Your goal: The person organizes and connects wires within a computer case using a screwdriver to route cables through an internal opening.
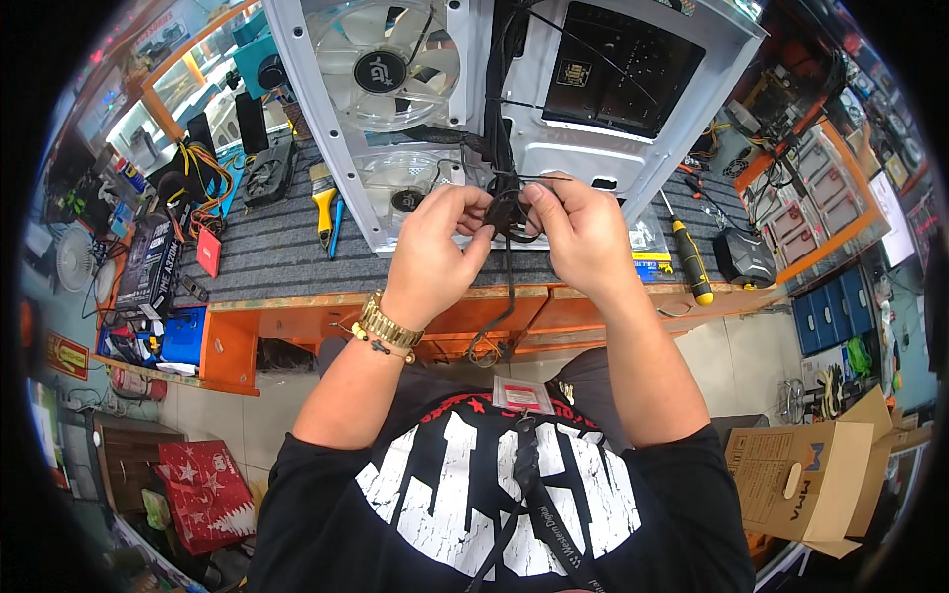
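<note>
A white computer case stands open on the bench, showing clear-bladed fans on its left and a black panel on its right. Down its middle runs a bundle of black cables, with thin dark ties or strands crossing it. Both hands meet at the bundle's lower end. My left hand is closed, its fingertips pinching the cables from the left. Thumb against fingers, my right hand grips the same cables from the right. Loose cable ends hang over the bench edge below. The fingers partly hide the exact grip.
Left of the case lie a yellow-handled brush and a blue slim tool. To the right are a yellow-black screwdriver and a black box-shaped device. An open cardboard box stands at the lower right.
</note>
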Available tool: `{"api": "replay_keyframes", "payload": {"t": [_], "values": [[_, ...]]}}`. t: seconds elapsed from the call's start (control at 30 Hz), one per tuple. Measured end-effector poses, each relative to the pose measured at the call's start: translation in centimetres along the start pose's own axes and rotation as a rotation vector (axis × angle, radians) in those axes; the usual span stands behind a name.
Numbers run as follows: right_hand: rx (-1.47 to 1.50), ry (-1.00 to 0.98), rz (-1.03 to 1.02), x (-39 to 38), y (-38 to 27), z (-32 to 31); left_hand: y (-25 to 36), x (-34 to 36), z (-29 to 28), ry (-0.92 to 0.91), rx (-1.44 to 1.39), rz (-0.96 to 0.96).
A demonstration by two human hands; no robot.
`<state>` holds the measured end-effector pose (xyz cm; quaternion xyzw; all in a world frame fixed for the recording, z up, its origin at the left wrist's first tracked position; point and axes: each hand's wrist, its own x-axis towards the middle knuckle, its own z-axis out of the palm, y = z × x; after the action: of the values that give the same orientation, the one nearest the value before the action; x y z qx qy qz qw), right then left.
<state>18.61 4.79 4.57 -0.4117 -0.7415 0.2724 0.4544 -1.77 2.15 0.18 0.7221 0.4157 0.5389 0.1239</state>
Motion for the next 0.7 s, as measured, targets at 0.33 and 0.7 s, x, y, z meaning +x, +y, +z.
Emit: {"api": "replay_keyframes", "payload": {"t": [0.33, 0.7], "values": [[0.281, 0.038, 0.054, 0.0, 1.0, 2.0, -0.1, -1.5, 2.1, 0.189, 0.025, -0.048], [-0.114, 0.132, -0.162, 0.4, 2.2, 0.3, -2.0, -1.7, 0.5, 0.042, 0.006, -0.007]]}}
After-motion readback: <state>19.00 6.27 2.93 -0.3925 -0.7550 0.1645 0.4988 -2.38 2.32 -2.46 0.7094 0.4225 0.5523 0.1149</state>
